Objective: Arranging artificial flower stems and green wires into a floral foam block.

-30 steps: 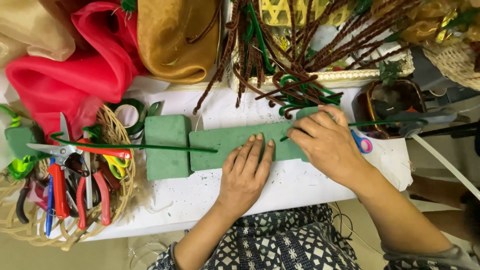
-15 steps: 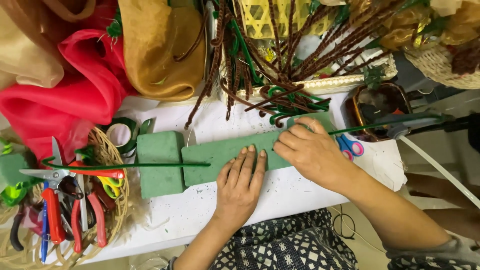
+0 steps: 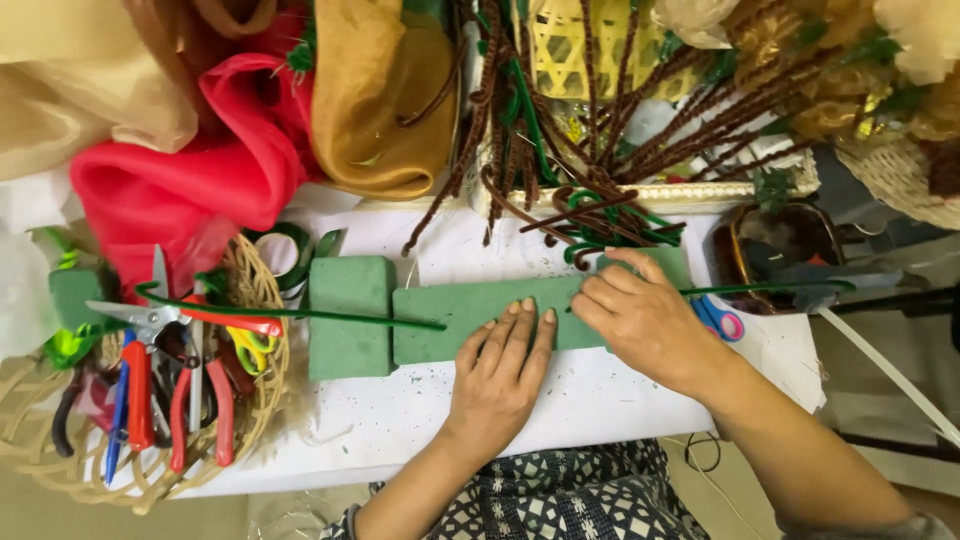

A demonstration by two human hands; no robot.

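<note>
Two bare hands, side by side, palms down.
The left hand (image 3: 503, 362) lies flat with fingers together; the right hand (image 3: 643, 318) has its fingers bent, forearm coming from the lower right.

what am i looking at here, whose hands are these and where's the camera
The camera sits on a person's head and looks straight down, so both hands are that person's own. The left hand lies flat on a long green foam block on a white table. The right hand rests on the block's far end and seems to pinch a green wire. A second foam block stands beside it, with a green stem lying across both. A basket of pliers and scissors sits left; red and gold fabric lies behind.
</note>
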